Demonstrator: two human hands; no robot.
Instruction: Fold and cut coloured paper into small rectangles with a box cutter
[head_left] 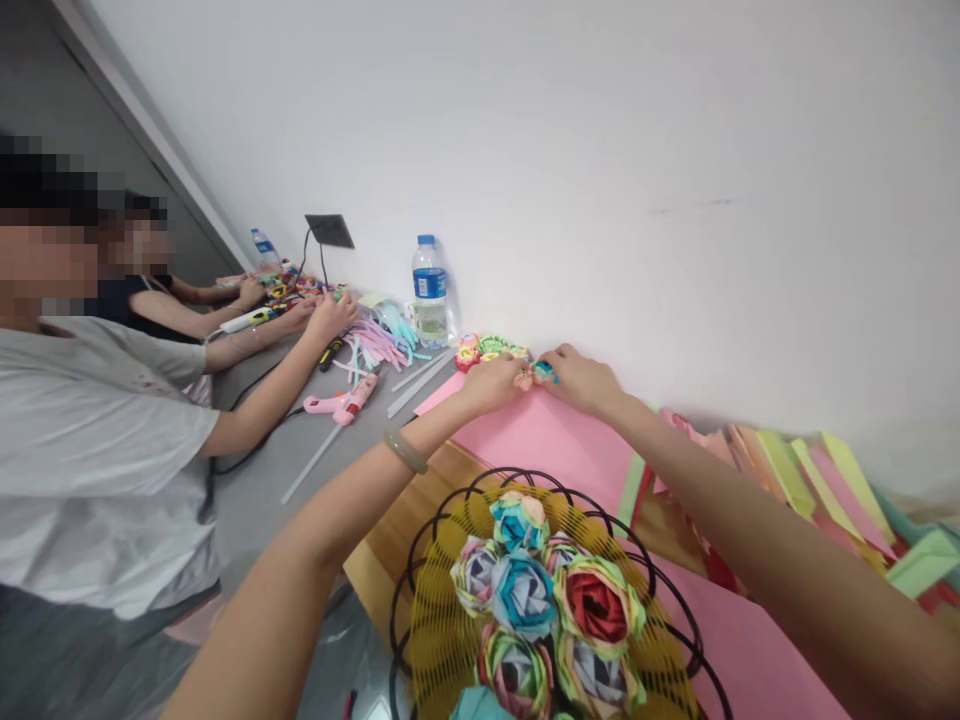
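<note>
Both my hands reach out over pink paper sheets [540, 430] near the wall. My left hand [495, 382], with a bangle on the wrist, is closed on the near-left side of a small blue and peach paper flower [544, 372]. The fingers of my right hand [583, 378] are closed on its right side. Just beyond my left hand lies a group of small paper flowers [480, 350] in pink, yellow and green. Closer to me, a yellow woven basket [435, 580] with a black looped rim holds several larger folded-paper roses [525, 595].
At left a co-worker [97, 430] sits working, with another person beyond. A pink glue gun [345, 402], glue sticks [420, 385], paper strips [375, 340] and a water bottle [430, 295] stand or lie on the grey table. Folded coloured papers [810, 480] are at right.
</note>
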